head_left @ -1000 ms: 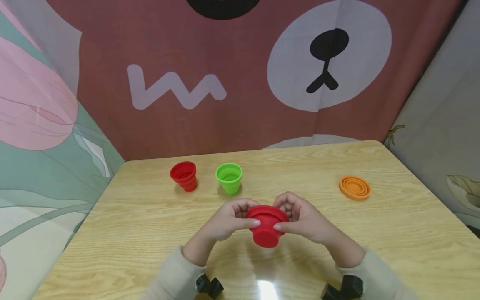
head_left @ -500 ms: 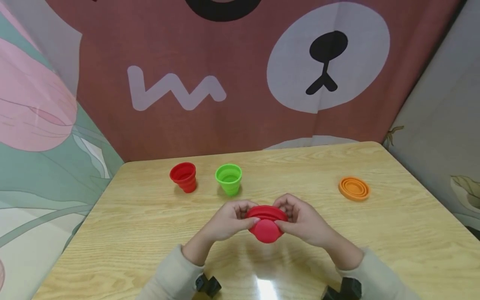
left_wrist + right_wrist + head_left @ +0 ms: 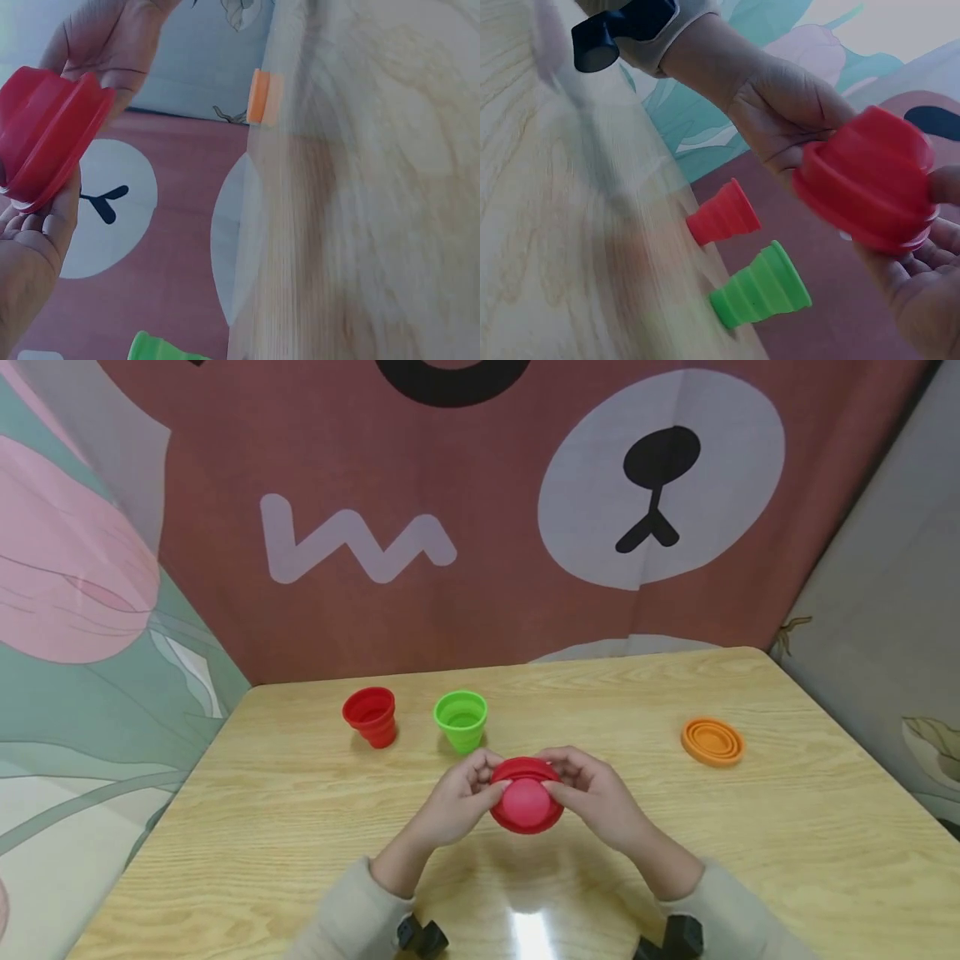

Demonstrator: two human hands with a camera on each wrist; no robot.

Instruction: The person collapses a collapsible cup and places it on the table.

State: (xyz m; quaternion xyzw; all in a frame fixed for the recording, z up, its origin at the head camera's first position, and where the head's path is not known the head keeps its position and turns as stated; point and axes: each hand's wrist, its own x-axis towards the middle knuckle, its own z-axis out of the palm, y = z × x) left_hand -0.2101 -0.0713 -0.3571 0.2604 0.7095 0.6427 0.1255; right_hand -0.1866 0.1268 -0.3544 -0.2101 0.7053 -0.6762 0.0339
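Observation:
Above the table, both hands hold a red collapsible cup (image 3: 527,804) with its round base turned toward the head camera. My left hand (image 3: 457,803) grips its left side, thumb pressed near the base and fingers behind the rim. On the other side my right hand (image 3: 600,795) holds it the same way. In the right wrist view the cup's wall (image 3: 874,169) shows as stepped rings, partly pushed in. The fingertips behind the rim are hidden in the head view.
Beyond the hands, a second red cup (image 3: 371,717) and a green cup (image 3: 461,720) stand extended on the wooden table (image 3: 300,827). An orange collapsible cup (image 3: 712,742) lies folded flat at the right. A printed curtain (image 3: 480,610) hangs behind the table's far edge.
The held red cup has gone from extended to much flatter, its base pushed in toward the rim and tilted up to face the head camera. Both hands have risen slightly.

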